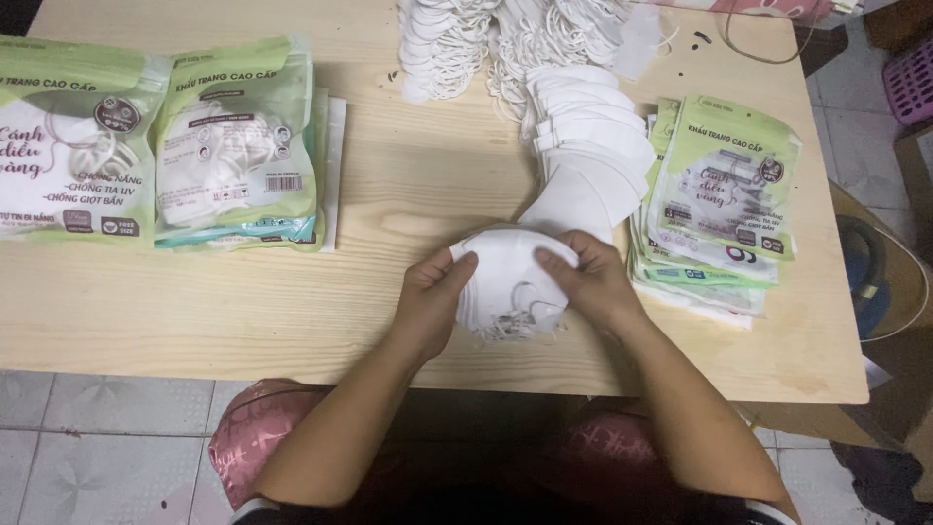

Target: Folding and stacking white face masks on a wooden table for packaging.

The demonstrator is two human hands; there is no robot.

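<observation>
While both the left hand [431, 299] and right hand [591, 282] grip a white mask stack [510, 282] near the wooden table [321, 311] front edge, bare wood lies leftward.

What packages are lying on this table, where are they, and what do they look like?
Filled pouch: far left edge, green and white, bulging.
Second filled pouch: beside it, green-bordered, clear window showing white masks.
Stack of flat pouches: right of the hands, green and white, fanned, apparently empty.
</observation>
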